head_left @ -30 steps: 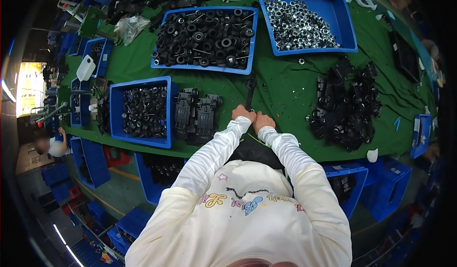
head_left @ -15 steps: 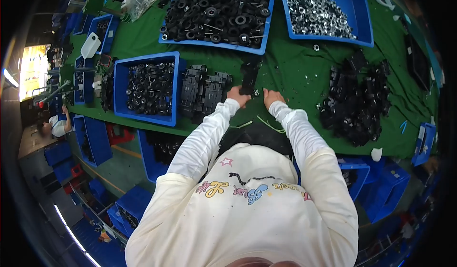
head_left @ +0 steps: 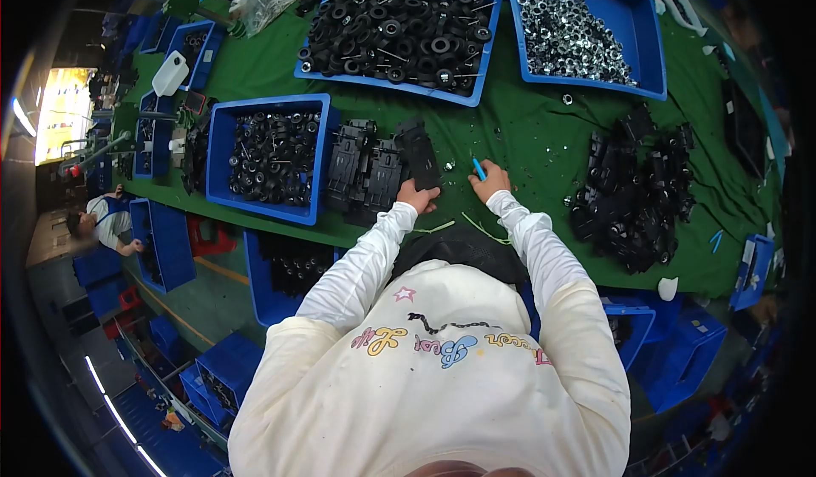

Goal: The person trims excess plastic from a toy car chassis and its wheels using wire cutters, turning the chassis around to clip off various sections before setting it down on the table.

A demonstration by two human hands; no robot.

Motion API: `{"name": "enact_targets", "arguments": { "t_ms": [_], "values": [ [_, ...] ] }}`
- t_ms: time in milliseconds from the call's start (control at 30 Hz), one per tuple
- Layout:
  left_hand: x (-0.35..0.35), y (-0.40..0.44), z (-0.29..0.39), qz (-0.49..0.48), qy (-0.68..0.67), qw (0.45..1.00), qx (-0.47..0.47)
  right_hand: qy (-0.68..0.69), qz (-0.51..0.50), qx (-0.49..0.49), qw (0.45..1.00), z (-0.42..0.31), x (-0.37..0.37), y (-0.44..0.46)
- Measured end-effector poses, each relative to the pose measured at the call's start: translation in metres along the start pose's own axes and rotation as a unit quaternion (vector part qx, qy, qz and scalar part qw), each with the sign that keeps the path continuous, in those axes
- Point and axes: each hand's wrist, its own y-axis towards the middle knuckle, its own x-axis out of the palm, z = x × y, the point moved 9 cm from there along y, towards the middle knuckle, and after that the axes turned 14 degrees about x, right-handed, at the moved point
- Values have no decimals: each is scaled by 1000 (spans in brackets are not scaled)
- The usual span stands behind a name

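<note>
My left hand [head_left: 418,195] is closed on the near end of a black plastic toy-car chassis [head_left: 416,152]. This chassis lies tilted against the right side of a row of similar black chassis [head_left: 365,167]. My right hand [head_left: 490,180] pinches a short bright-blue stick [head_left: 479,169], which points up and away from me. Its exact kind is too small to tell. A small shiny ring [head_left: 449,167] lies on the green cloth between the two hands.
Blue bins hold wheels and axles [head_left: 321,158], black tyres [head_left: 302,73] and chrome rings [head_left: 661,60]. Black chassis parts [head_left: 633,192] are heaped at the right. Green strips [head_left: 435,227] lie at the table's near edge. Another person [head_left: 110,222] is at far left.
The black chassis in my left hand has moved left and now leans against the row. A blue stick now shows in my right hand. The other person's arm has shifted towards a bin.
</note>
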Motion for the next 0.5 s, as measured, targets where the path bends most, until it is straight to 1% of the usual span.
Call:
{"name": "enact_targets", "arguments": {
  "t_ms": [67,167,233,300,400,500],
  "values": [
    [-10,-11,5,14,-11,1000,4,-28,-6,-49,998,-19,6,-1],
    [-24,-26,17,28,-8,998,51,-90,-69,-103,988,-48,31,2],
    [-31,-36,25,22,0,998,55,-152,-72,-89,982,-59,40,4],
    [-34,-42,28,17,-18,999,46,-152,-61,-72,984,-66,45,5],
    [-37,-49,38,24,-18,998,55,-201,-86,-140,966,-76,54,-2],
    [-37,-51,47,27,-23,997,63,-203,-90,-169,960,-85,64,-8]
  ]
}}
